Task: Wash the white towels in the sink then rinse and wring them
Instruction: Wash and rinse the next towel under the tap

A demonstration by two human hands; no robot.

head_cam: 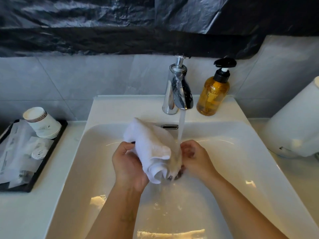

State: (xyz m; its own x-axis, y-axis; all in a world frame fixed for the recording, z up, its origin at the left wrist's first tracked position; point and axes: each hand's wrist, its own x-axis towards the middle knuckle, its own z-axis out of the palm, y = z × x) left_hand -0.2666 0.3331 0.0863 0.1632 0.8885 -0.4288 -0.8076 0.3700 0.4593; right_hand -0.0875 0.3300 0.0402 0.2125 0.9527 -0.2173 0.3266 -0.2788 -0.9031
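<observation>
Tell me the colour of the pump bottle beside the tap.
Amber, with a black pump; the pump bottle shows in the head view.

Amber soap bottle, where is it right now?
In the head view, the amber soap bottle stands on the sink's back ledge, just right of the running faucet.

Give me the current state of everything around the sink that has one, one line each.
tap: on, water running.
white towel: bunched, held under the stream, its right part wet.
left hand: grips the towel.
right hand: fingers curled on the towel's wet edge.
sink: wet, not filled.
soap bottle: upright behind the basin, partly full.
paper cups: stacked, tilted on the tray.
</observation>
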